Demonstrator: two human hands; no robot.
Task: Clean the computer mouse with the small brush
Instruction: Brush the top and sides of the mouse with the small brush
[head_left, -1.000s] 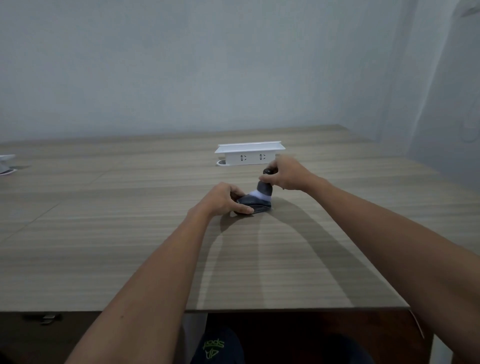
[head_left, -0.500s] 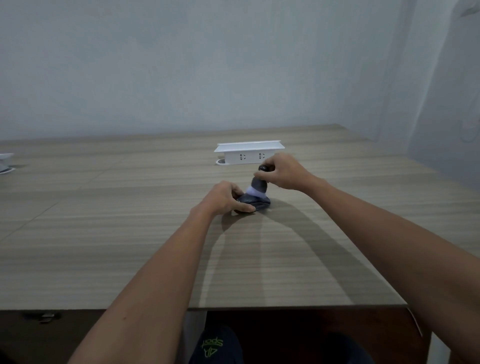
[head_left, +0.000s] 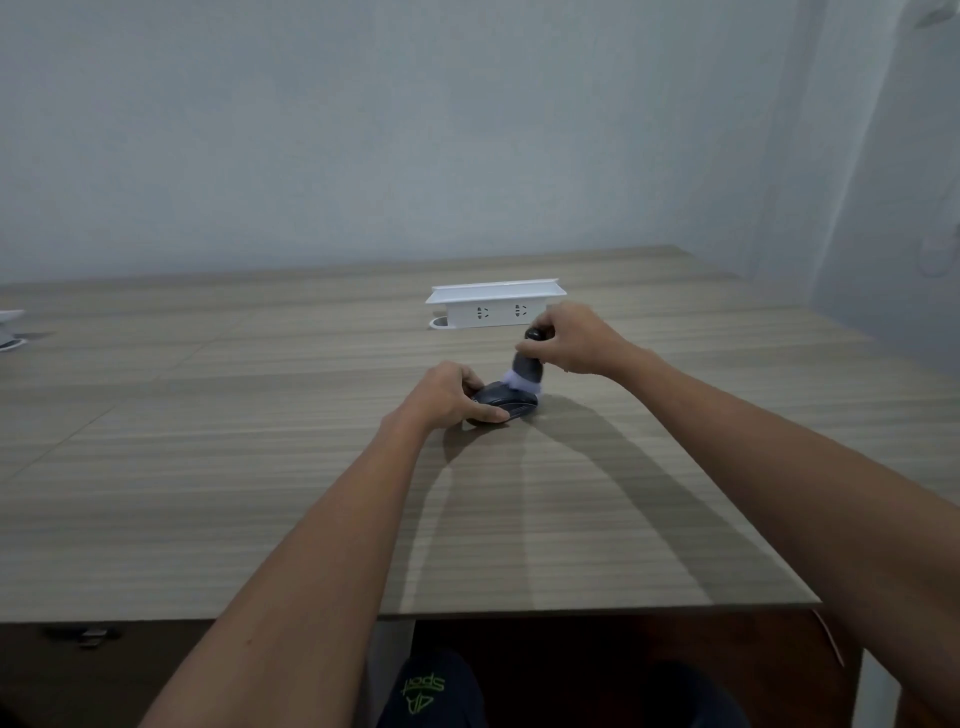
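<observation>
Left hand (head_left: 448, 396) clamps dark oval plastic mouse (head_left: 506, 402) on table; right hand (head_left: 574, 338) pinches grey stubby pale-bristled brush (head_left: 527, 368); hard push may skid mouse from loose hold

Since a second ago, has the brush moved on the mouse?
Yes. The brush, held by the right hand, drifted slightly left, judged against the white socket box.

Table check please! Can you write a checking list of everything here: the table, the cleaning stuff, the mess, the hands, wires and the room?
Surface: wooden table, bare in front.
Job's things: dark mouse on the table; small brush upright, pale bristles on the mouse's far end.
Clutter: white socket box behind the brush; white object at the left edge, cut off.
Hands: left hand holds the mouse; right hand grips the brush handle.
Cables: nothing seen.
Surroundings: plain pale wall.
</observation>
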